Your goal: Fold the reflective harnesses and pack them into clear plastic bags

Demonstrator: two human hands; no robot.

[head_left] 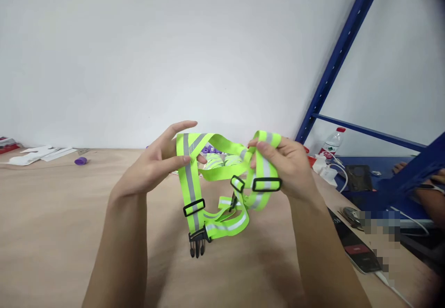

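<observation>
Between my two hands hangs a reflective vest (190, 182) made of neon-yellow elastic straps with grey stripes, held above the table. My left hand (156, 159) pinches one strap at its upper left, thumb in front, index finger stretched out above. At the upper right, my right hand (287, 162) grips a folded strap between thumb and fingers. A black side-release buckle (198, 240) dangles at the lower left with its prongs free. Black slide adjusters (267, 184) sit on the straps. The lower straps loop loosely and partly hide one another.
Behind the vest, more neon straps (213, 160) and purple pieces lie on the wooden table (52, 224). A purple cap (80, 161) and white paper strips (59, 154) are at left. To the right are a phone (354, 243), a water bottle (332, 143), a blue frame (333, 67) and another person's arm.
</observation>
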